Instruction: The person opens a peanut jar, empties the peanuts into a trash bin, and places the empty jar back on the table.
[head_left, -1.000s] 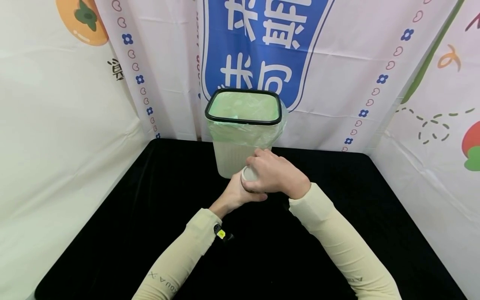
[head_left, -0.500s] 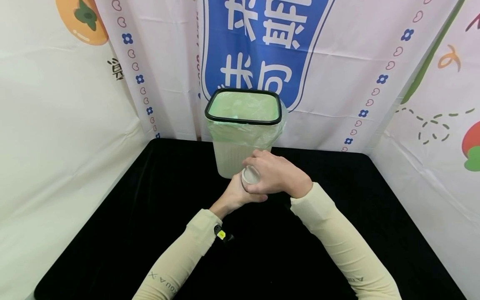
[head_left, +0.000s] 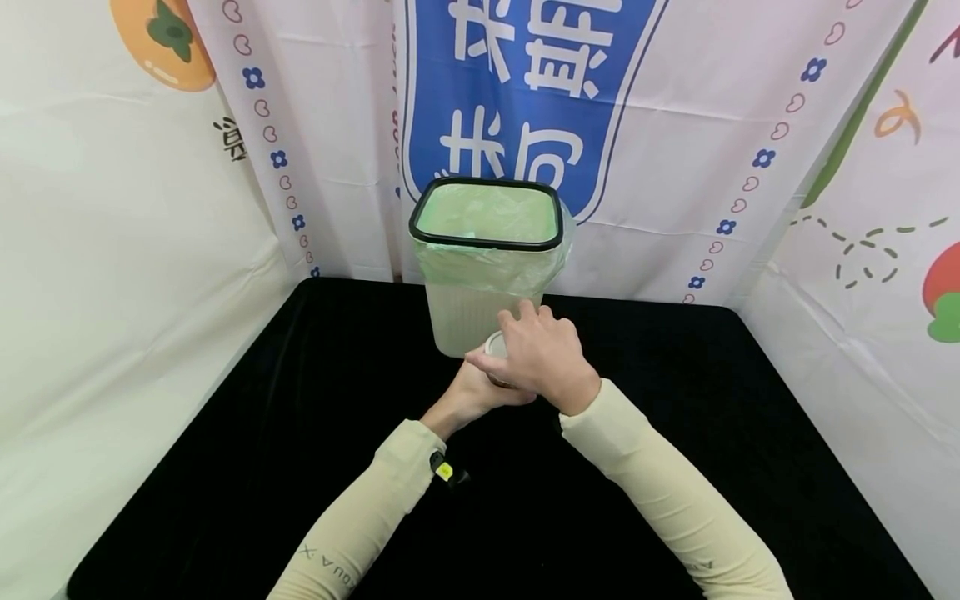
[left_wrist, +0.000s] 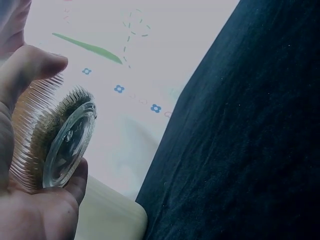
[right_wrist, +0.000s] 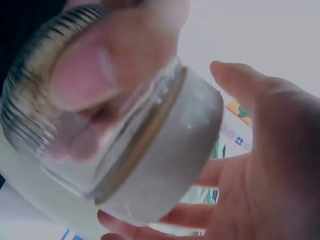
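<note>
My left hand [head_left: 472, 390] holds a ribbed clear glass jar [left_wrist: 37, 125] over the table, fingers and thumb wrapped round its side. Brownish contents show through the glass, and the left wrist view looks onto the jar's round base. A wide white lid [right_wrist: 165, 150] sits on the jar. Over that lid is my right hand [head_left: 543, 354], its fingers spread. In the right wrist view the right thumb stands apart from the lid's edge while the other fingers reach along its far side; whether they touch it I cannot tell.
Just beyond the hands stands a pale trash bin [head_left: 457, 321] with a black rim [head_left: 487, 243] and a light green bag [head_left: 551, 267]. A black cloth [head_left: 337, 375] covers the table. Printed white curtains [head_left: 660, 167] enclose the back and sides.
My right hand has turned on the lid: its fingers have loosened and spread, the thumb has swung left, and the wrist has dropped slightly left. The left hand and jar stay nearly in place.
</note>
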